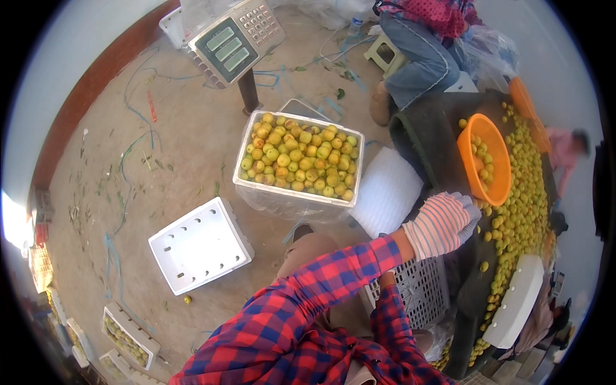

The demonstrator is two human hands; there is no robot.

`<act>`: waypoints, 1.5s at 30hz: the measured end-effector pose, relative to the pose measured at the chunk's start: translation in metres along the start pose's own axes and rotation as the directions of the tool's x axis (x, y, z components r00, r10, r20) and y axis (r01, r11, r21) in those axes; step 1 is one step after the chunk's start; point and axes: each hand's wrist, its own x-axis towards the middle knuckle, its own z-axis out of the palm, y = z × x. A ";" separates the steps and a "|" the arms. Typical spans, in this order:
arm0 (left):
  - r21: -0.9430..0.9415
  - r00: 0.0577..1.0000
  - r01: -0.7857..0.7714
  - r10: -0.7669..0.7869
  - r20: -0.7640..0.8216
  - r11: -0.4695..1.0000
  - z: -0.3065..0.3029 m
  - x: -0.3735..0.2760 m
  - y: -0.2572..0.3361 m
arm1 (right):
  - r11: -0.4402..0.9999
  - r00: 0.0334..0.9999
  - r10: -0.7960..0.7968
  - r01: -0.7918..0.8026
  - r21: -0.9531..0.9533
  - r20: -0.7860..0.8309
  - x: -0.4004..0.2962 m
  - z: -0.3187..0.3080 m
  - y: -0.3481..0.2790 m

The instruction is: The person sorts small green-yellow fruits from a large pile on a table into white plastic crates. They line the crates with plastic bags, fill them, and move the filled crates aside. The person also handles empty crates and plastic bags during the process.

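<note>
My left hand (pixel 440 225), in a striped knit glove, reaches across to the right, beside the lower rim of an orange plastic basket (pixel 503 166) holding some yellow-green fruit. Its fingers are curled and turned away, so what they hold cannot be told. My right wrist shows below the left forearm; the right hand is hidden behind it. Loose fruit (pixel 517 216) lies heaped on a dark-covered surface (pixel 433 115). Ahead of me, a white foam box (pixel 237 174) full of the fruit stands at a digital scale (pixel 231 48).
An empty white foam box or lid (pixel 199 248) lies on the floor at left. A grey plastic crate (pixel 423 293) is below my arms, white foam sheeting (pixel 387 190) beside the full box. A seated person (pixel 418 57) is at the upper right; others are beyond the fruit.
</note>
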 end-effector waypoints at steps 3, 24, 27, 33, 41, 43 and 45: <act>0.009 1.000 -0.004 0.004 0.015 1.000 0.007 -0.005 -0.001 | 0.987 0.994 -0.109 0.107 -0.118 -0.009 0.016 0.002 -0.024; -0.058 0.990 0.110 -0.114 -0.080 0.992 -0.031 0.027 -0.067 | 0.500 0.854 -0.300 0.520 -0.692 0.425 0.189 0.164 -0.343; -0.059 0.986 0.091 -0.099 -0.133 0.994 -0.034 0.025 -0.062 | 0.554 0.799 -0.526 0.581 -0.596 0.290 0.184 0.151 -0.326; -0.083 0.989 0.072 -0.081 -0.121 0.994 -0.040 0.021 -0.052 | 0.921 0.886 -0.383 0.344 0.183 0.260 0.098 0.036 -0.335; 0.016 0.982 0.048 -0.044 -0.182 0.999 -0.035 0.003 -0.029 | 0.824 0.959 -0.196 0.049 0.564 0.203 -0.005 -0.073 -0.154; -0.023 0.988 0.032 -0.035 -0.147 0.999 -0.031 0.002 -0.022 | 0.734 0.995 0.012 -0.073 0.675 0.095 -0.011 -0.063 -0.087; -0.056 0.988 0.022 -0.030 -0.153 0.998 -0.027 0.002 -0.015 | 0.686 0.994 0.105 -0.087 0.723 0.021 -0.010 -0.054 -0.047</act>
